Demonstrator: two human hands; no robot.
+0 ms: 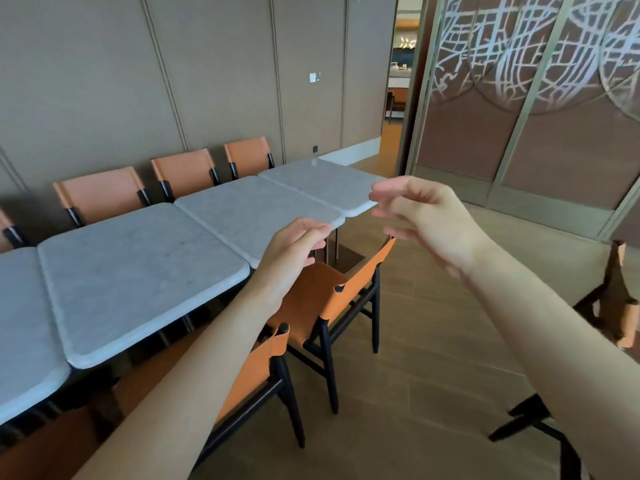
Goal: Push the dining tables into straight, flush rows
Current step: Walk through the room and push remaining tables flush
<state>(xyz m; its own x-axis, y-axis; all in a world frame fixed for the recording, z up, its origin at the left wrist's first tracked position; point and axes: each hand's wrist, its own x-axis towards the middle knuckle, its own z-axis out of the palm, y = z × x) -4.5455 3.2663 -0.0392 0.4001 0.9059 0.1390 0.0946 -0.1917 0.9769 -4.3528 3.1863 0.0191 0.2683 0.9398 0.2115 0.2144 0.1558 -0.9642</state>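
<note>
Grey marble-topped dining tables stand in a row running from lower left to upper right: a near one (131,278), a middle one (252,213) and a far one (329,185), with another at the left edge (20,323). Narrow seams separate their tops, and the front edges step slightly. My left hand (294,251) is held out near the middle table's front right corner with loosely bent fingers, holding nothing. My right hand (426,216) hovers in the air by the far table's near corner, fingers spread and relaxed, touching nothing.
Orange leather chairs with black frames stand behind the tables (104,192) and in front of them under my left arm (332,296). Another chair (613,306) is at the right edge. A patterned screen (519,98) and a doorway (398,81) lie beyond, over wood flooring.
</note>
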